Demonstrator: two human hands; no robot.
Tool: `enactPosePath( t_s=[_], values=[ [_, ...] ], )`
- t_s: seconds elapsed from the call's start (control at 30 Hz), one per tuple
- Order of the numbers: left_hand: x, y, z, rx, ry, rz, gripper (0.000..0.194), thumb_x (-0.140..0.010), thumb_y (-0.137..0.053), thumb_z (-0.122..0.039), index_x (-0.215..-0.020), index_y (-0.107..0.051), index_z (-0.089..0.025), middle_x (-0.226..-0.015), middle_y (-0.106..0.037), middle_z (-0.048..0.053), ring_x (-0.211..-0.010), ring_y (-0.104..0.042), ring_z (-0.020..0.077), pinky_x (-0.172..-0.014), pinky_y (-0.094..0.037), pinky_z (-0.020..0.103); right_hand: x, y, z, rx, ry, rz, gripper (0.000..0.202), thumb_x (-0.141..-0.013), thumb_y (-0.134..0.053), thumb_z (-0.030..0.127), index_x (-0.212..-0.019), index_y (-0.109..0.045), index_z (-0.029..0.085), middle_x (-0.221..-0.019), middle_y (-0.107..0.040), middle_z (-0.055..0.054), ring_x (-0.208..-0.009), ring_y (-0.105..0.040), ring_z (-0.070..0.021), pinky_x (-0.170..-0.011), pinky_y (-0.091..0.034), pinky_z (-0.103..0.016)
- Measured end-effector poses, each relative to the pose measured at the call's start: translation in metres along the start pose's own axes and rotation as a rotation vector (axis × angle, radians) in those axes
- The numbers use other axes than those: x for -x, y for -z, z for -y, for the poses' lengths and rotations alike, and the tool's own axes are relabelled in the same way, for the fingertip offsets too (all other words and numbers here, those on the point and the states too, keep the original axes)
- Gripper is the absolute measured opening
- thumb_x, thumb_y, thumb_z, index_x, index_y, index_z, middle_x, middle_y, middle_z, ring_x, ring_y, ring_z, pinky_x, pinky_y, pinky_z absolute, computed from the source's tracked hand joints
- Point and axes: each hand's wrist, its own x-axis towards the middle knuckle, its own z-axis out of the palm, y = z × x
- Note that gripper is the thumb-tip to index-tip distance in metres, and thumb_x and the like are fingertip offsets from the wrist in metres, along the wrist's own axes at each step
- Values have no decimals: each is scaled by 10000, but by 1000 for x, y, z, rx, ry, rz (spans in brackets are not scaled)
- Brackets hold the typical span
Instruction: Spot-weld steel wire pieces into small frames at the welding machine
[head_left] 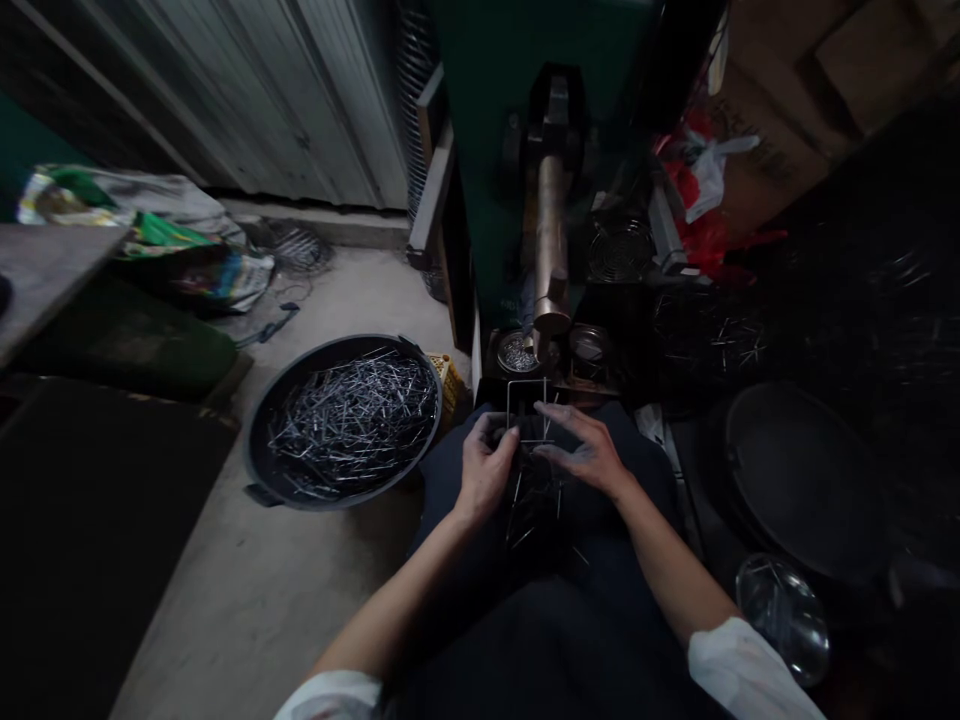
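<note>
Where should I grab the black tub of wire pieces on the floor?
Probably by its two side lugs, coming from above: the black tub sits flat on the floor, one lug showing at its near-left rim, another at the far rim. Its wire pieces are heaped loose inside.

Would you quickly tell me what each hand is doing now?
Left hand: closed on a bent wire frame.
Right hand: open, fingers spread over the wire frame.

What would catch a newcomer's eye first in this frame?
Probably the round black tub on the floor at left, heaped with shiny bent wire pieces. Next, at centre, the left hand and right hand hold a thin wire frame over the lap, just below the machine's copper-coloured rod.
</note>
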Motion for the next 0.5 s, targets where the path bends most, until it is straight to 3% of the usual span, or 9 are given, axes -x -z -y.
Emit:
enactPosePath(
  t_s=[0.23,0.5],
  values=[
    [4,1,-1,-48,-81,10,200,-835,-695,-350,-883,-603,-178,-765,-624,-9,-678,-550,119,-615,-437,205,-4,4,-3,-126,-74,14,564,-842,-805,382,-1369,-622,295,-1310,-669,-64,-1212,-633,-252,-1077,-485,-406],
    [7,-2,-1,134,38,62,266,-843,-721,-403,-939,-576,-202,-675,-577,-48,-543,-508,85,-538,-422,186,0,-5,-4,-85,-67,15,525,-893,-755,382,-1391,-603,321,-1342,-652,-53,-1231,-622,-242,-1079,-487,-405]
  ],
)
